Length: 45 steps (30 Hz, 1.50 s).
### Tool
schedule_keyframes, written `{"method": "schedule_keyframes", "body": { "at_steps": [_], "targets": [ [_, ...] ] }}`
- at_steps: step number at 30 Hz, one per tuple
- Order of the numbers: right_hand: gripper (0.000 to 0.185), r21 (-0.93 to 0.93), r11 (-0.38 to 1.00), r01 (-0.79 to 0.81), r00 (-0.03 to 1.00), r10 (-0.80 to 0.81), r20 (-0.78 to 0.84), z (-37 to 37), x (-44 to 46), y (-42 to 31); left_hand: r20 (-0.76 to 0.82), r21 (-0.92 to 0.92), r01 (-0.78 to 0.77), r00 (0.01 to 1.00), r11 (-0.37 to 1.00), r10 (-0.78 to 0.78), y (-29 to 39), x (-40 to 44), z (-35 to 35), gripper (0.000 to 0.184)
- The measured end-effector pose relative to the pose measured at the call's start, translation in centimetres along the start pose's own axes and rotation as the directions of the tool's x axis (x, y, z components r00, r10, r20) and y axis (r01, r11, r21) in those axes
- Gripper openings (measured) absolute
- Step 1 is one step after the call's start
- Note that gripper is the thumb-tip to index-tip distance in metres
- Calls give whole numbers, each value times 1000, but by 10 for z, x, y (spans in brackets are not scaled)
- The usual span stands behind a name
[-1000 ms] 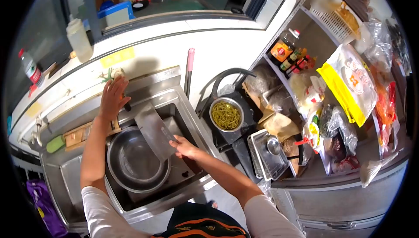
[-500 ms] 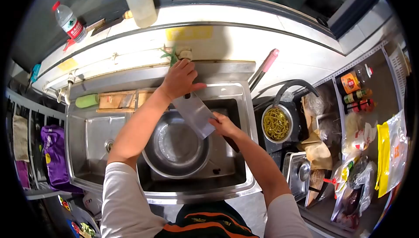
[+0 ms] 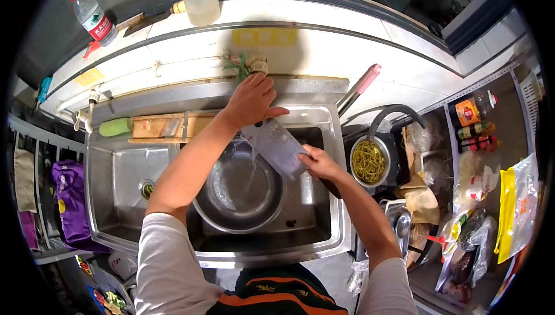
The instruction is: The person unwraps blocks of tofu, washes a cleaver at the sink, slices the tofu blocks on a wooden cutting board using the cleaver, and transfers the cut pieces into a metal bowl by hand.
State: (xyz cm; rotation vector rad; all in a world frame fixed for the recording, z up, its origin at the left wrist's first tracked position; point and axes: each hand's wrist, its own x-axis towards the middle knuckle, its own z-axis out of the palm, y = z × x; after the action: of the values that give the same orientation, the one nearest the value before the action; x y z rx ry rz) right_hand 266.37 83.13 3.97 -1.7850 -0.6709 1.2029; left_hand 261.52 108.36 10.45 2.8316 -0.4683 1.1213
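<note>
My left hand (image 3: 252, 100) is closed over the tap (image 3: 258, 66) at the back wall, thumb sticking out to the right; its fingers hide most of the tap. A cleaver (image 3: 276, 146) is in my right hand (image 3: 319, 162), fingers wrapped near where the blade meets the dark handle. The broad blade slants over the sink, its far corner just below my left hand. Under it a round metal basin (image 3: 215, 220) stands in the right sink bowl (image 3: 312, 222). A thin stream of water (image 3: 252, 162) falls into the basin and splashes.
Wooden boards (image 3: 156, 128) and a pale green gourd-like vegetable (image 3: 115, 127) lie across the left sink bowl (image 3: 115, 170). On the right are a pot of cut green beans (image 3: 369, 162), a pink-handled tool (image 3: 369, 79) and shelves with bottles (image 3: 475, 110) and bags. A water bottle (image 3: 95, 23) stands on the ledge.
Water now runs into the basin, where none was seen falling before. The view has shifted slightly; both hands keep their holds, and the cleaver stays over the basin.
</note>
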Motion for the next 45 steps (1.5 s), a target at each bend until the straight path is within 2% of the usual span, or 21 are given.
{"method": "schedule_keyframes", "body": {
  "at_steps": [4,6,10,12,13,15,16,18,22,25,26,28,29,30,32,35,36,38,39,41,45],
  "targets": [
    [10,-5,998,-67,998,67,-15,-14,-19,-6,-2,-14,-2,1000,1000,2,-2,1,1,42],
    [9,128,985,-114,993,111,32,-17,-25,-10,-15,-15,-7,1000,1000,7,-2,-1,3,43],
    [12,36,992,-123,992,122,25,-18,-27,-8,-25,-27,-3,1000,1000,2,-1,-1,2,43],
    [13,-330,942,68,993,-95,-67,-14,-32,-13,-13,-26,2,1000,1000,-2,-2,0,3,43],
    [13,-329,942,68,993,-95,-65,-12,-31,-11,-19,-15,1,1000,1000,-1,-2,0,3,42],
    [17,-657,710,253,910,-405,-88,-4,-28,-5,-24,-5,-1,1000,1000,0,-1,0,2,42],
    [17,-656,711,252,911,-404,-88,0,-28,-5,-12,-15,10,1000,1000,-10,0,0,2,42],
    [21,-686,704,183,869,-442,-222,5,-24,-6,-1,-17,25,1000,1000,-25,-2,-1,3,42],
    [23,-676,710,197,900,-404,-162,-9,-24,-7,18,-15,20,1000,1000,-20,0,-1,3,44],
    [26,-828,534,170,932,-359,-40,-11,-36,-14,19,-18,26,999,1000,-25,0,-2,3,45],
    [26,-830,534,164,935,-353,-42,-8,-34,-16,5,-16,30,1000,999,-30,0,-2,5,45],
    [29,-903,364,229,906,-419,61,3,-24,-24,13,-22,38,999,999,-38,1,-3,6,46],
    [31,-906,311,288,833,-548,76,8,-13,-21,23,-19,41,999,999,-41,0,-3,5,46],
    [31,-906,307,291,831,-551,79,12,-1,-21,21,-14,42,999,999,-41,-1,-3,5,46],
    [29,-867,298,399,706,-704,82,21,24,-30,18,-26,43,999,999,-42,0,-3,5,46],
    [22,-867,261,425,627,-775,75,31,53,-34,-31,-32,16,999,999,-17,-2,-2,5,46],
    [22,-865,260,430,623,-778,76,35,61,-30,-28,-26,16,999,1000,-17,-2,-2,5,46],
    [13,-829,381,409,657,-754,-22,41,71,-24,-20,-63,18,1000,998,-19,-2,-4,7,44],
    [13,-829,382,409,658,-753,-23,40,73,-21,-18,-64,17,1000,998,-19,-3,-5,8,44],
    [11,-859,189,477,550,-826,124,35,70,-23,-40,-49,9,999,999,-11,-3,-5,8,44],
    [11,-854,91,513,556,-793,249,18,48,-28,-14,-46,17,1000,999,-18,-3,-6,8,43]
  ]
}}
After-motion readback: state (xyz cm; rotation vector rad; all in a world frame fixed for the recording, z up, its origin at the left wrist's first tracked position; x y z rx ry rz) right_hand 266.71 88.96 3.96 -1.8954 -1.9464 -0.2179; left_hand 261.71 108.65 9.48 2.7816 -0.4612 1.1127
